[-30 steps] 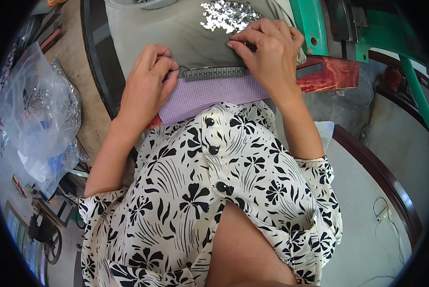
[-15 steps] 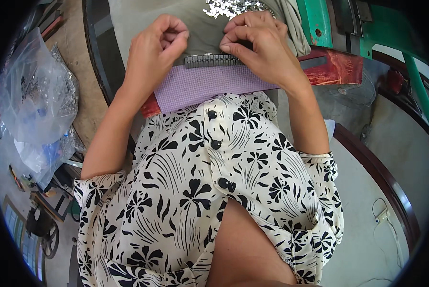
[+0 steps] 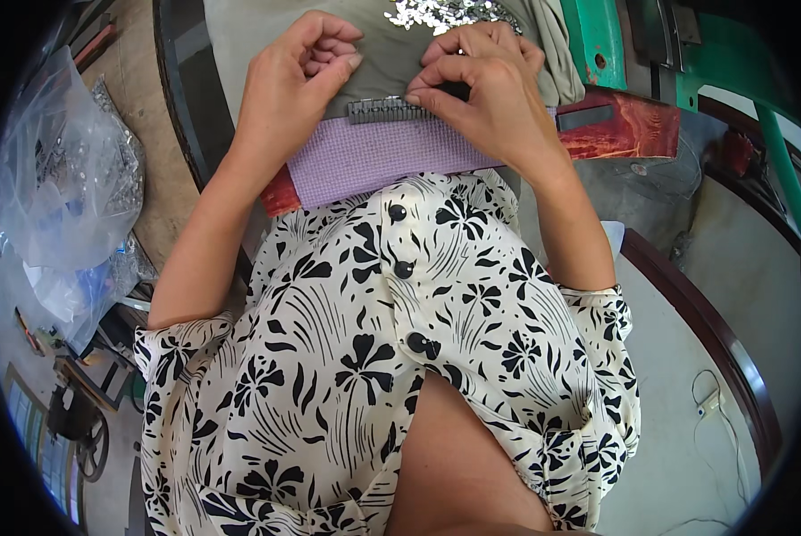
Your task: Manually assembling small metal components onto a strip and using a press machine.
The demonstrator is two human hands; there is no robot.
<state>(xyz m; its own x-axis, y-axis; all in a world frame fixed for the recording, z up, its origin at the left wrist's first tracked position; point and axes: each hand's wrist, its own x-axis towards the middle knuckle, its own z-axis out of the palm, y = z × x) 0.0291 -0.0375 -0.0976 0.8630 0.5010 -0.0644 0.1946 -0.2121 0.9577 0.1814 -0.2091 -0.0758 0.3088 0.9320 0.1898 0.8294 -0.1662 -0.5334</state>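
My left hand (image 3: 297, 85) hovers over the grey-green cloth (image 3: 387, 67), left of the dark slotted strip. Its fingers are loosely curled and its thumb stands apart from the index finger, with nothing visible between them. At the strip (image 3: 387, 110), the thumb and index finger of my right hand (image 3: 485, 85) come together by the upper edge. Whatever they pinch is too small to make out. My right hand covers the strip's right end. Many small shiny metal pieces (image 3: 445, 12) lie heaped on the cloth beyond my right hand.
A purple woven mat (image 3: 373, 156) lies before the strip, over a red board (image 3: 633, 125). Green machine framing (image 3: 592, 45) stands at the right. Clear plastic bags (image 3: 83, 179) with shiny pieces are at the left. A cable (image 3: 726, 420) lies on the floor at lower right.
My left hand has risen slightly away from me, and its thumb and index finger have parted. My right fingertips have shifted slightly left and nearer to the strip.
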